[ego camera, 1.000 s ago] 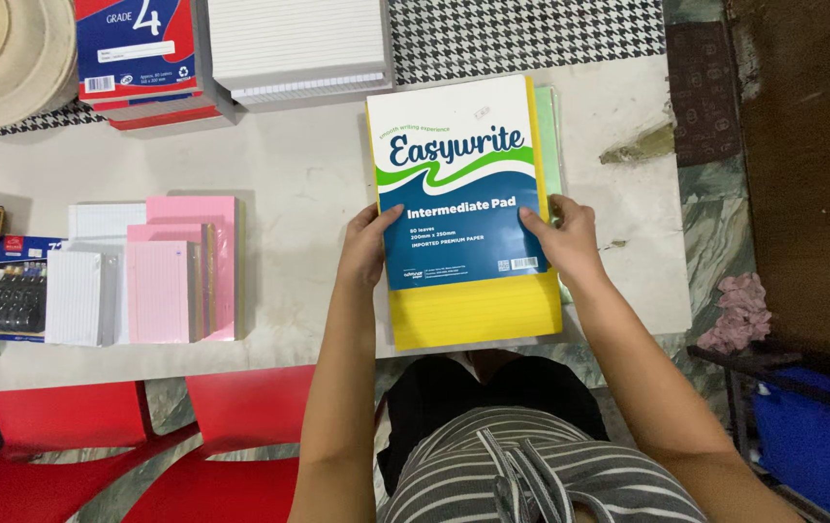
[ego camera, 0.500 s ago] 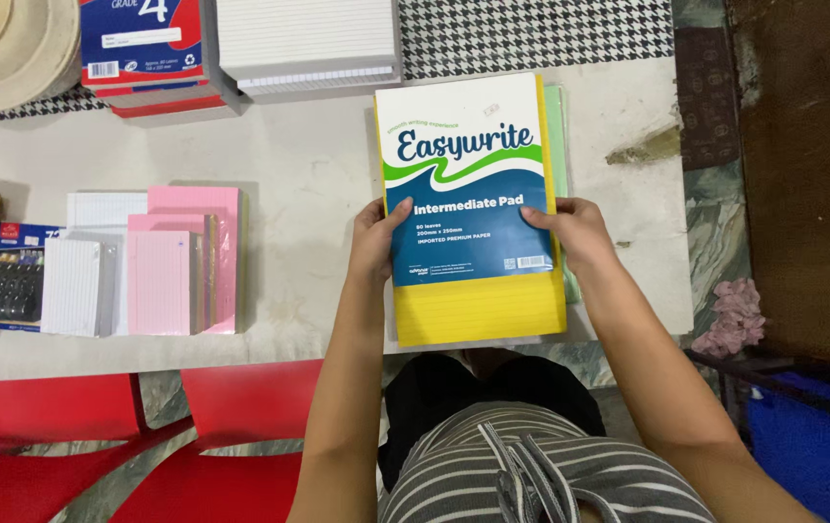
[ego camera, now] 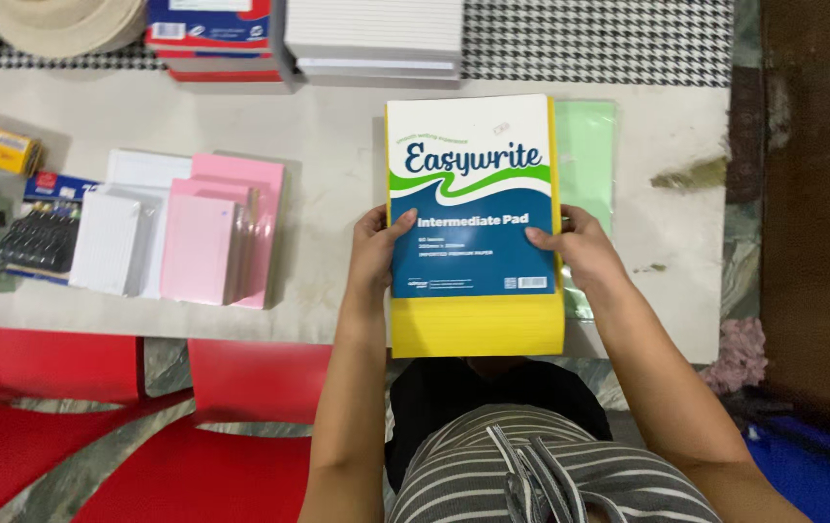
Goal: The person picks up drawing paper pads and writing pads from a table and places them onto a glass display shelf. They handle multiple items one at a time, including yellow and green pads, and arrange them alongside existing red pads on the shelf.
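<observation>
Writing pad (ego camera: 473,194) (yellow-edged) between both hands

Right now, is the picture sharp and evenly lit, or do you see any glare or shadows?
Head view: sharp in the middle, the pad cover crisp between the left hand and right hand; soft, even light with no strong glare; faint shadows beside the pink paper stack on the table; the right edge falls dark.

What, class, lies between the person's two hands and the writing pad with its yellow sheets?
Nothing visible. The left hand and right hand already grip the writing pad and its yellow sheets by the side edges.
</observation>
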